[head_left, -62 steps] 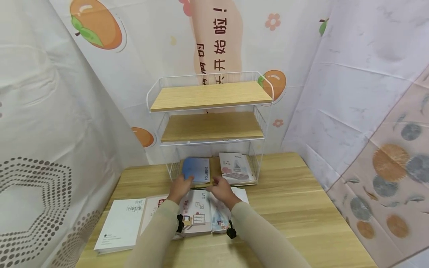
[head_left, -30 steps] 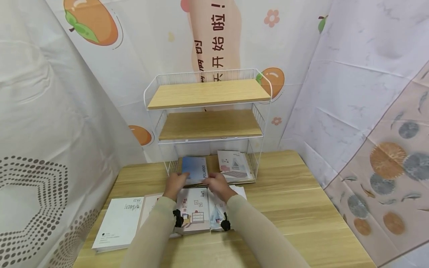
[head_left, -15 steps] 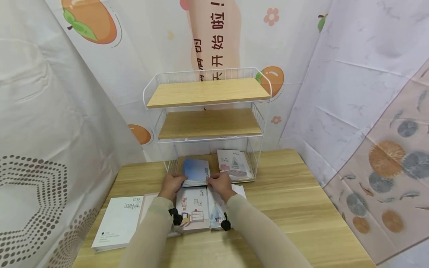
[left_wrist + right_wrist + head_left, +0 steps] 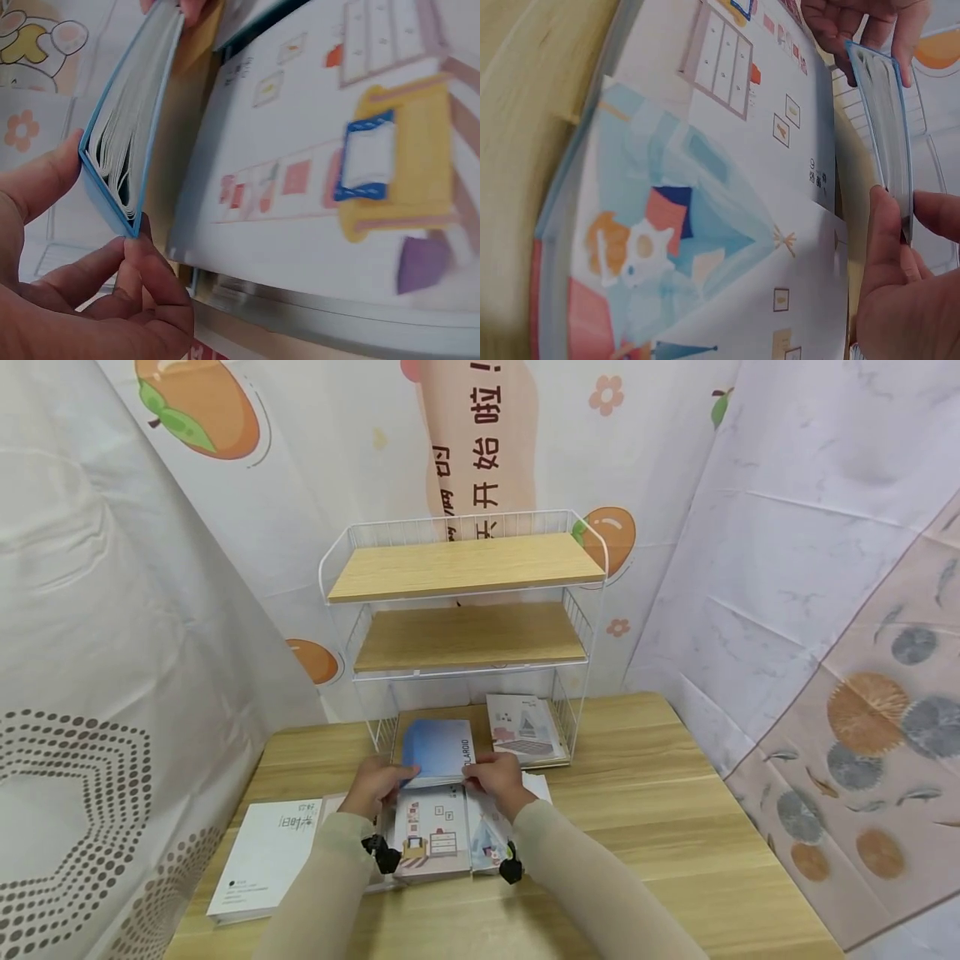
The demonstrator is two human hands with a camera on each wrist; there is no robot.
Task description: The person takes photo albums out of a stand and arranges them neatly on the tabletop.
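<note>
Both hands hold a small blue photo album (image 4: 438,747) lettered POLAROID at the front of the rack's bottom shelf. Its near edge overlaps the books in front. My left hand (image 4: 375,783) pinches the left near corner, thumb on one cover and fingers on the other, as the left wrist view shows. At the opposite corner, my right hand (image 4: 498,777) pinches the album between thumb and fingers. The right wrist view shows the album's page edges (image 4: 885,120) between its thin blue covers. Just below lies a book with a drawer-chest and armchair drawing (image 4: 431,839).
A three-tier white wire rack (image 4: 468,675) with wooden boards stands at the back. Pale albums (image 4: 525,731) lie on its bottom shelf at right. A white book (image 4: 266,852) is at the table's left, and a tent-pictured book (image 4: 487,839) sits by my right wrist.
My hands have come to grip the album's near corners. It has tilted up and moved forward off the shelf towards me; its near edge now overlaps the books in front.
</note>
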